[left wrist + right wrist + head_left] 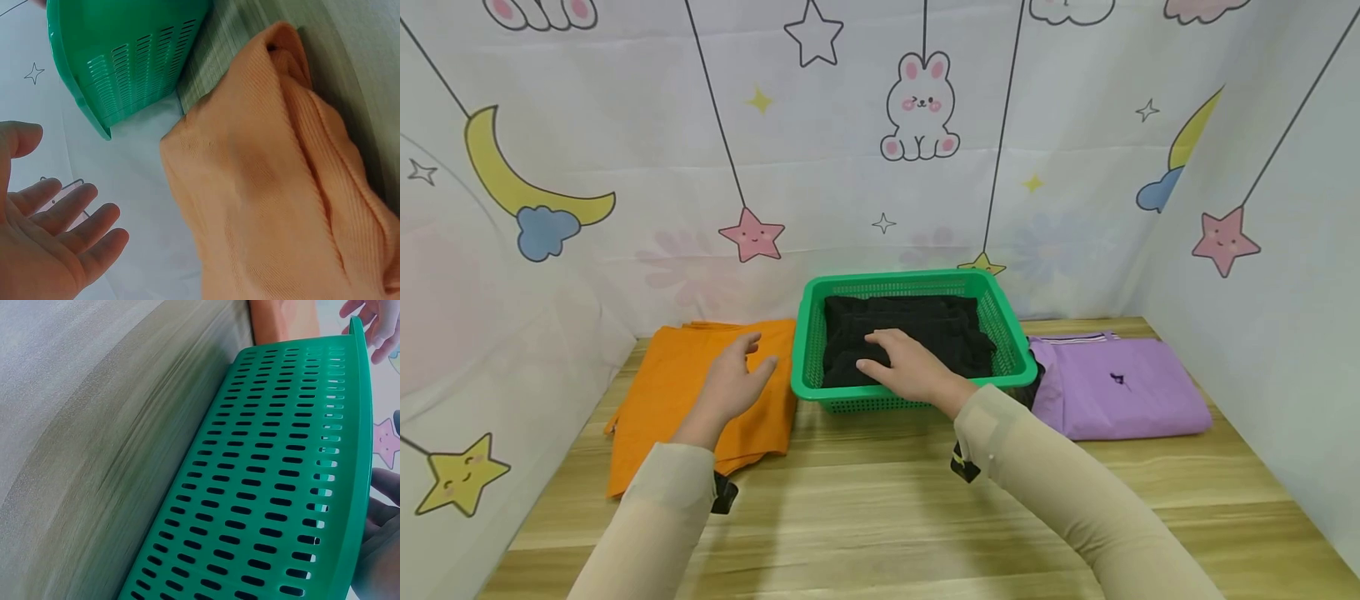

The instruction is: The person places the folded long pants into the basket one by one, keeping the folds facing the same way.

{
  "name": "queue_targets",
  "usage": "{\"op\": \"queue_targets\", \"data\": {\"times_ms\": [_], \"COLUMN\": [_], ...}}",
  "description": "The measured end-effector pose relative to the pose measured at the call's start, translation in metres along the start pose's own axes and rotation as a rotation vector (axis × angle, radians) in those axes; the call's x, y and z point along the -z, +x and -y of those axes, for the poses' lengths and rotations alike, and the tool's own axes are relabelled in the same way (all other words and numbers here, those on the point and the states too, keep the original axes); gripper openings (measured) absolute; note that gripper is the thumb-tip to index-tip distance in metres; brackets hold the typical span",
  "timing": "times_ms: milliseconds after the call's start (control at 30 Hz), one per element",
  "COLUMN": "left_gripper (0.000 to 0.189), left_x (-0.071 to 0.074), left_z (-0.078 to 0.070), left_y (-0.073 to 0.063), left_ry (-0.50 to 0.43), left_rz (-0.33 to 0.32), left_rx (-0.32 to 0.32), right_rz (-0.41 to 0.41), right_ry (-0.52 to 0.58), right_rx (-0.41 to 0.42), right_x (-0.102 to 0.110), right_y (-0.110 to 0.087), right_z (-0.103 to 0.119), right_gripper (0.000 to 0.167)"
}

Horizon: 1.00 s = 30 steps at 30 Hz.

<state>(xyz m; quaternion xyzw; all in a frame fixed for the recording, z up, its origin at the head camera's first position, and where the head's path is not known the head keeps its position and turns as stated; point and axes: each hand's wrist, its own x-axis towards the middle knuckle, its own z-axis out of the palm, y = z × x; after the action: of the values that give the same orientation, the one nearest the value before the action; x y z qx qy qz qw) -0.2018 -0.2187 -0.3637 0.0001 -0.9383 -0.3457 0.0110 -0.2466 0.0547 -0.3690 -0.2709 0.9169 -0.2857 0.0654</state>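
Note:
A green plastic basket [1026, 367] stands at the back of the table with folded black clothes [917, 329] inside. My right hand [910, 367] reaches over its near rim, above the black clothes, fingers loosely extended and holding nothing. In the right wrist view the basket's slotted side [250, 475] covers part of that hand. To the left lies a folded orange garment [655, 392], ribbed in the left wrist view. Above it my left hand [733, 383] is held with relaxed, spread fingers and an empty palm; the left wrist view shows this hand [62, 237] apart from the cloth.
A folded purple garment [1120, 392] with a small dark mark lies right of the basket, some black fabric [1036, 375] between them. The wooden table [865, 517] extends in front. White printed curtains [662, 125] close off the back and both sides.

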Motion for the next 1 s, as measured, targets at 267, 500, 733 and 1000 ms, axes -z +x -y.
{"op": "queue_targets", "data": {"times_ms": [267, 500, 733, 1000], "left_gripper": [0.063, 0.063, 0.064, 0.064], "left_x": [0.001, 0.003, 0.003, 0.005], "left_z": [0.002, 0.004, 0.006, 0.010], "left_y": [-0.002, -0.004, -0.005, -0.006], "left_ry": [0.004, -0.005, -0.019, -0.013], "left_rz": [0.000, -0.004, -0.004, -0.003], "left_rx": [0.006, 0.016, 0.020, 0.032], "right_rz": [0.011, 0.019, 0.030, 0.041], "right_ry": [-0.007, -0.007, 0.007, 0.002], "right_rx": [0.003, 0.004, 0.005, 0.008], "right_x": [-0.002, -0.003, -0.002, -0.003], "right_y": [0.001, 0.001, 0.000, 0.001], "right_z": [0.003, 0.006, 0.009, 0.010], "right_gripper": [0.060, 0.061, 0.063, 0.064]}}
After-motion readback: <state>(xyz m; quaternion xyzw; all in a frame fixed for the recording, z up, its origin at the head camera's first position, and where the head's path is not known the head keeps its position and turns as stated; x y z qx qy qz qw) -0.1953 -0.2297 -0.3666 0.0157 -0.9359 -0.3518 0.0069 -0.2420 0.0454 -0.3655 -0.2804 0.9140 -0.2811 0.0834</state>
